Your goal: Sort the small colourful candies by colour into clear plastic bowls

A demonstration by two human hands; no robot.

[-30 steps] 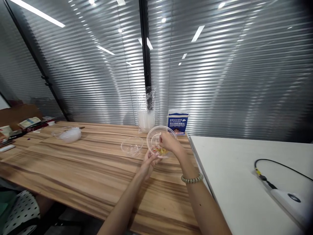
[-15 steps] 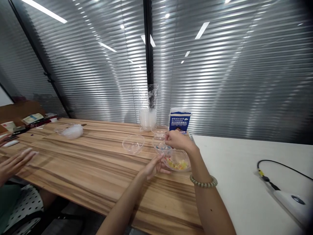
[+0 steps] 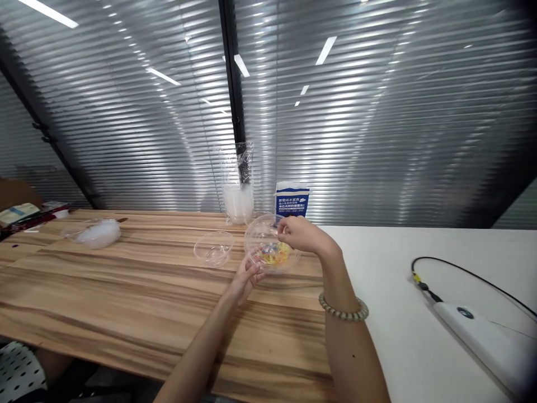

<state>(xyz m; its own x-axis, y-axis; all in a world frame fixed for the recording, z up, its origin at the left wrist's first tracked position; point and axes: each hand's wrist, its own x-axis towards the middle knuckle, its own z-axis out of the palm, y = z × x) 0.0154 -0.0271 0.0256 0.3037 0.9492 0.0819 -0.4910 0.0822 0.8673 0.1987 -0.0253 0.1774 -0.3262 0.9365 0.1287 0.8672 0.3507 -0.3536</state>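
Observation:
My left hand (image 3: 247, 275) grips the near left rim of a clear plastic bowl (image 3: 293, 260), thumb over the edge. Small yellow, red and orange pieces (image 3: 274, 254) lie in this bowl, which looks tilted. Over its far right side hovers my right hand (image 3: 300, 232), fingers curled into a pinch; anything between the fingertips is hidden. Behind and partly seen through the bowl are other clear bowls, with bluish bits showing among the overlapping walls. Left of my left hand stands another clear bowl (image 3: 213, 250).
At the back are a plastic sleeve of stacked bowls (image 3: 238, 204) and a blue-and-white pouch (image 3: 292, 200). A bagged whitish bundle (image 3: 98, 233) lies to the left. On the white table (image 3: 369, 252) at right rest a white device (image 3: 474, 330) and black cable. A person's dotted clothing (image 3: 20, 369) shows lower left.
My left hand has taken hold of the bowl of coloured pieces and moved it left and away from me, over the bluish one. The view has turned right; the other person's hand is out of view.

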